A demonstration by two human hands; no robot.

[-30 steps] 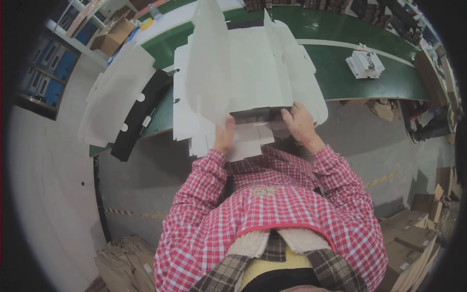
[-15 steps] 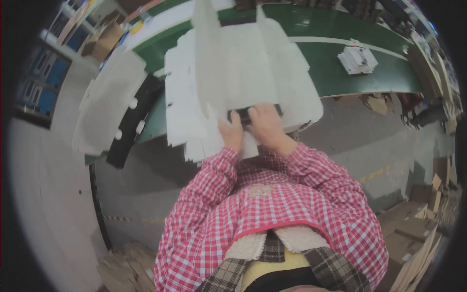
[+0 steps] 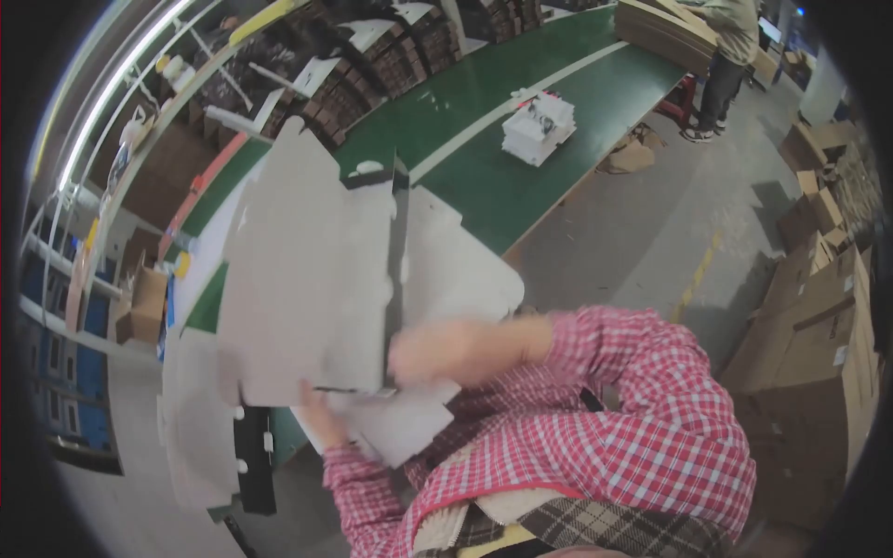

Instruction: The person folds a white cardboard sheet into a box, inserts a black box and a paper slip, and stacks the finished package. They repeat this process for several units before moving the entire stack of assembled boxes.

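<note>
A large white die-cut cardboard box blank (image 3: 307, 279) stands partly folded in front of me, one panel raised, with a black inner face showing along a fold (image 3: 398, 242). My left hand (image 3: 321, 418) grips the blank's lower edge from beneath. My right hand (image 3: 437, 352), blurred by motion, reaches across and presses on the blank's lower right part. More flat white blanks (image 3: 200, 437) and a black sheet (image 3: 253, 446) lie stacked at the left on the green conveyor belt (image 3: 493, 177).
A small pile of white printed boxes (image 3: 538, 126) sits farther along the belt. Another person (image 3: 726, 46) stands at the far end. Brown cartons (image 3: 819, 307) are stacked on the right, and shelving with a cardboard box (image 3: 144, 302) lines the left.
My view has swung to the right and tilted. The blank has been lifted and folded up, and my right hand has crossed over to the left.
</note>
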